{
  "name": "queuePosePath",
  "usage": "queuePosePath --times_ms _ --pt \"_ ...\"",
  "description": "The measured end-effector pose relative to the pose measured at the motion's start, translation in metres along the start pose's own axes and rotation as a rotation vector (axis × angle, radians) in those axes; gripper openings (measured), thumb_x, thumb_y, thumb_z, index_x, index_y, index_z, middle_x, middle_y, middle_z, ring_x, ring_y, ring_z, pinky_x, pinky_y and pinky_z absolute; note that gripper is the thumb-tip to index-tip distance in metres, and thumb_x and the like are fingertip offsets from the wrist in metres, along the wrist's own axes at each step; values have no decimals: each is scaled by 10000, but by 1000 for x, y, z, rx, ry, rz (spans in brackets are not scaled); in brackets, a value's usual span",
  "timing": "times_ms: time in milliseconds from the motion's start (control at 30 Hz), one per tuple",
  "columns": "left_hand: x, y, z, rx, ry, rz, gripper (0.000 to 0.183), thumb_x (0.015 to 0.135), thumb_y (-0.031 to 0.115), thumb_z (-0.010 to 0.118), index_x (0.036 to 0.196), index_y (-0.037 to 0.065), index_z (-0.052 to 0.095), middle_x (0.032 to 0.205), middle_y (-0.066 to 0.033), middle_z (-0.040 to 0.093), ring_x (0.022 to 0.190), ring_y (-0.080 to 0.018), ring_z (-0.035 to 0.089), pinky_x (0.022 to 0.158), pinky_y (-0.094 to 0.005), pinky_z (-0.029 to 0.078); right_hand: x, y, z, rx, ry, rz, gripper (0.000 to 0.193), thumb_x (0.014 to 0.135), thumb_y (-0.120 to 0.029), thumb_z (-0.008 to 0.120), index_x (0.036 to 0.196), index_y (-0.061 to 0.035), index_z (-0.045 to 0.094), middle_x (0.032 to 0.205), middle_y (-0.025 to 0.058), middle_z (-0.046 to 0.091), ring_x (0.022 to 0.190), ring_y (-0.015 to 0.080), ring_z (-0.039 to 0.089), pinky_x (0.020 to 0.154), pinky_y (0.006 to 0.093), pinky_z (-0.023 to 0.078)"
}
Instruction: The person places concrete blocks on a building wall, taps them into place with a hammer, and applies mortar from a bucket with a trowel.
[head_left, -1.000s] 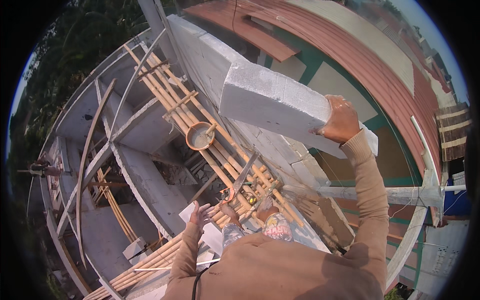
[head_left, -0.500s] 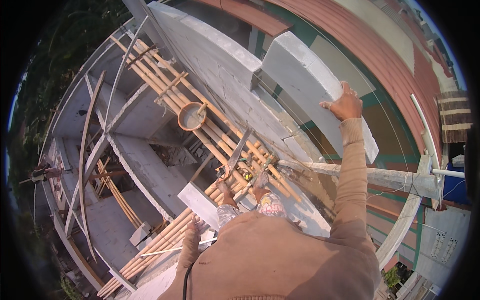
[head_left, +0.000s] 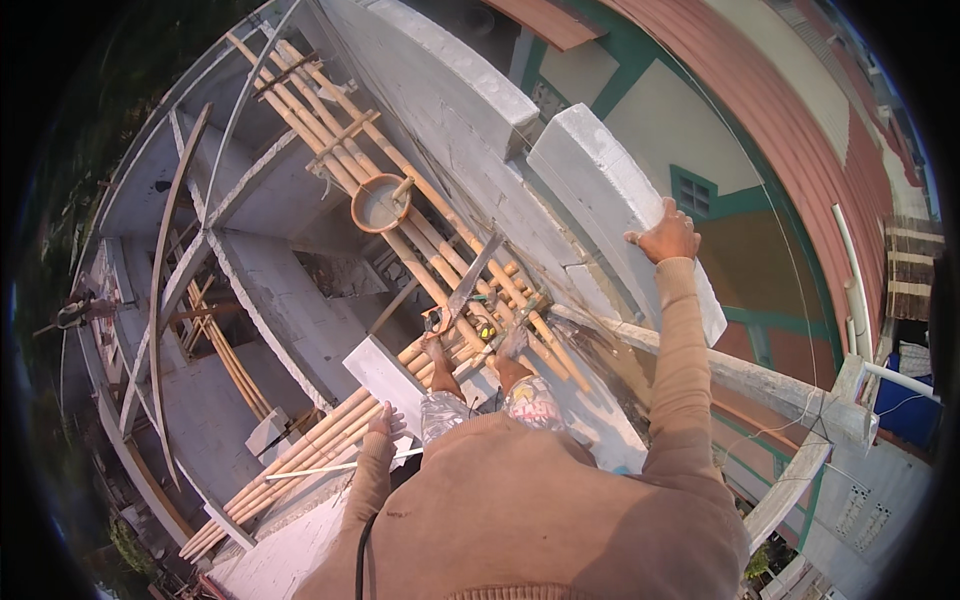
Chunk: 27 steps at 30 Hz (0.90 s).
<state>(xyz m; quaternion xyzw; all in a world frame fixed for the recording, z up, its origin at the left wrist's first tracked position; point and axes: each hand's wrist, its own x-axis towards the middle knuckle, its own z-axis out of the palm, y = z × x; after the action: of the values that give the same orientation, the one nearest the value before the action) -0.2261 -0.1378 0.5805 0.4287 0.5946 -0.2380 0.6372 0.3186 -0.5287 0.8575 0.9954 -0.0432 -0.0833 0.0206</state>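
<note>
My right hand [head_left: 669, 236] grips the upper edge of a large pale concrete block [head_left: 610, 205], fingers over the top and thumb on the near face. This block stands on edge at the wall [head_left: 440, 115], beside the end of the raised course. Its underside is hidden, so I cannot tell whether it rests on the wall. My left hand [head_left: 384, 422] is low on the left with fingers apart, holding nothing visible. It is beside another pale block [head_left: 384, 370] lying near my feet on the bamboo poles [head_left: 330, 437].
On the bamboo scaffold [head_left: 345, 175] are a mortar bucket [head_left: 381, 203], a handsaw [head_left: 470, 285] and a yellow-black tape measure [head_left: 486, 329]. A deep drop into unfinished rooms [head_left: 280, 260] lies left. Past the wall are a red roof [head_left: 800, 130] and a concrete beam [head_left: 750, 380].
The block in my right hand has come down relative to the wall end. My left hand shows more fully beside the lower block. The whole view has shifted slightly.
</note>
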Motion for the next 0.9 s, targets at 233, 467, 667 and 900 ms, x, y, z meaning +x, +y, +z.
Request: queuePosePath --times_ms 233,467,667,900 --pt "-27 -31 -13 -49 94 -57 651 940 567 533 1334 50 509 1260 -152 619 1073 -295 619 874 -460 476 5 -49 31 -63 -50 -56 867 643 -454 855 1331 -102 462 1243 171 614 1214 328 550 971 510 442" --pt "-30 -29 -11 -126 -40 -8 744 946 597 500 1415 33 372 1352 -181 556 1229 -325 547 899 -465 456 4 -26 50 -46 -37 -48 913 636 -350 870 1384 -103 407 1244 213 612 1183 382 571 975 501 466" --pt "-16 -99 -51 47 -81 90 736 954 588 486 1426 40 352 1362 -167 556 1194 -309 582 879 -460 489 -2 -47 66 14 -77 -138 869 639 -339 866 1354 -100 433 1218 218 625 1157 396 584 962 501 476" --pt "-32 1 16 160 -11 6 340 1013 182 487 1338 86 512 1145 -54 632 972 -169 643 748 -315 551 11 -19 37 -46 -62 -40 863 626 -344 880 1321 -76 443 1156 207 661 1115 387 615 930 504 491"
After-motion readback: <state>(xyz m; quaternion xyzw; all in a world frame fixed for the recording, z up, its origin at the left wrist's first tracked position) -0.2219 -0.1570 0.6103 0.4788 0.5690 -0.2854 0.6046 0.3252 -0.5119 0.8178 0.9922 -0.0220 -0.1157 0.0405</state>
